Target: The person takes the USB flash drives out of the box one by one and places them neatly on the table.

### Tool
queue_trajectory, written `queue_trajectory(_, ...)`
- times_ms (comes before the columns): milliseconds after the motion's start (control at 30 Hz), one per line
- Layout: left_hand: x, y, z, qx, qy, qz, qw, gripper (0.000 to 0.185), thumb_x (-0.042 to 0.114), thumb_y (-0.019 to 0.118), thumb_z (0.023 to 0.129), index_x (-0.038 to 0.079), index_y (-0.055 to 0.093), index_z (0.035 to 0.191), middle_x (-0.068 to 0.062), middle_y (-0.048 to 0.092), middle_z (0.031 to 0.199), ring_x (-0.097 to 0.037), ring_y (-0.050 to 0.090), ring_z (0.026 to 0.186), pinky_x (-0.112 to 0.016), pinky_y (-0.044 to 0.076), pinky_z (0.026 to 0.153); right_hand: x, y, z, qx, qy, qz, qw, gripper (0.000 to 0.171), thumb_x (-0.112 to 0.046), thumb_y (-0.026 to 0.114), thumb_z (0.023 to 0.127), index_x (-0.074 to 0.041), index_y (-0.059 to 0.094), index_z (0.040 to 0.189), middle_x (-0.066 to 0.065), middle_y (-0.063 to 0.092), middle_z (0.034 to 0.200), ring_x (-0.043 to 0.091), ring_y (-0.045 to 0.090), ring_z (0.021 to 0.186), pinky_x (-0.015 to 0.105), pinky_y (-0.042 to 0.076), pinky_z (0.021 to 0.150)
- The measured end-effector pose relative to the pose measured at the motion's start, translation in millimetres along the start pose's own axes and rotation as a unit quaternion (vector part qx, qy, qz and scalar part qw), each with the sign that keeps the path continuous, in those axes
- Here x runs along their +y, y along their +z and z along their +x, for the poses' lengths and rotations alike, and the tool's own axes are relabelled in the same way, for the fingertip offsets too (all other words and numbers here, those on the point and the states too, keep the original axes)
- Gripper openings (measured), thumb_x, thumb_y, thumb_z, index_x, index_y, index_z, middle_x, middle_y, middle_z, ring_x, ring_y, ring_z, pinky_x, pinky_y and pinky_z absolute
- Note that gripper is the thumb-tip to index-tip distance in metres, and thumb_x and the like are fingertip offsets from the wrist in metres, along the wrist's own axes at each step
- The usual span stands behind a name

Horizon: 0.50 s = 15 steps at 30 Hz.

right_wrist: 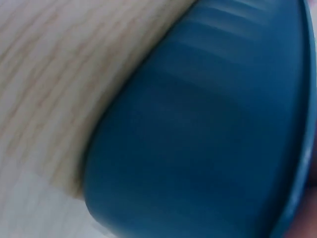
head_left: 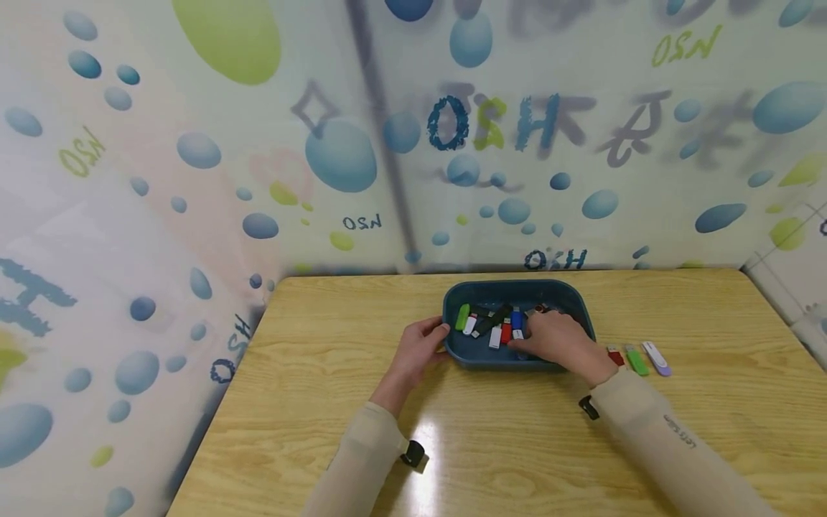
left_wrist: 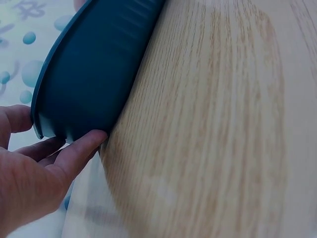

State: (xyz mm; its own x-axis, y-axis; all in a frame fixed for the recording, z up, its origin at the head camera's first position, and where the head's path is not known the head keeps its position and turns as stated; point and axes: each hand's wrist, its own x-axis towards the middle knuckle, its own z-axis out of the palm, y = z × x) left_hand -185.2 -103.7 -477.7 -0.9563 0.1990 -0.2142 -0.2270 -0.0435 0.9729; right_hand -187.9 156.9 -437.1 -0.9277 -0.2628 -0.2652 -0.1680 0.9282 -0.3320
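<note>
The left hand [head_left: 418, 350] holds the blue tray's [head_left: 517, 289] rim; the right hand [head_left: 557, 345] reaches among its USB sticks [head_left: 497, 324].

Wooden table [head_left: 323, 402] (glossy) against bubble-printed curtain walls [head_left: 194, 143].
</note>
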Motion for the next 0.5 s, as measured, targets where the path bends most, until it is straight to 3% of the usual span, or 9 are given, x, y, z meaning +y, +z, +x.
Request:
queue_trajectory(100, -1.2, -0.4, 0.0, -0.003, 0.001, 0.002, 1.0, 0.047, 0.012, 0.053, 0.107, -0.013, 0.048, 0.147, -0.032, 0.053, 0.145, -0.042, 0.059, 0.127, -0.049, 0.059, 0.094, -1.6, 3.4, 1.1, 0.012, 0.001, 0.0, 1.0, 0.047, -0.047, 0.076, 0.093, -0.01, 0.06, 0.068, 0.001, 0.046, 0.059, 0.018, 0.047, 0.055, 0.028, 0.032, 0.051)
queue_trajectory(333, -1.6, -0.7, 0.9, -0.001, 0.002, -0.002, 1.0, 0.047, 0.012, 0.053, 0.107, -0.012, 0.048, 0.146, -0.031, 0.054, 0.143, -0.04, 0.06, 0.126, -0.048, 0.059, 0.094, -2.2, 9.8, 9.5, 0.019, 0.008, -0.009, 1.0, 0.048, -0.05, 0.082, 0.086, -0.005, 0.065, 0.089, 0.005, 0.059, 0.075, 0.021, 0.056, 0.066, 0.036, 0.048, 0.059)
queue_trajectory(500, -0.1, -0.6, 0.1, -0.003, 0.001, 0.0, 1.0, 0.047, 0.013, 0.053, 0.107, -0.011, 0.049, 0.147, -0.029, 0.055, 0.143, -0.038, 0.061, 0.126, -0.046, 0.06, 0.093, 1.4, 9.9, 14.8, 0.002, -0.008, 0.015, 1.0, 0.036, -0.037, 0.083, 0.088, -0.007, 0.065, 0.082, 0.002, 0.054, 0.069, 0.018, 0.052, 0.062, 0.03, 0.04, 0.055)
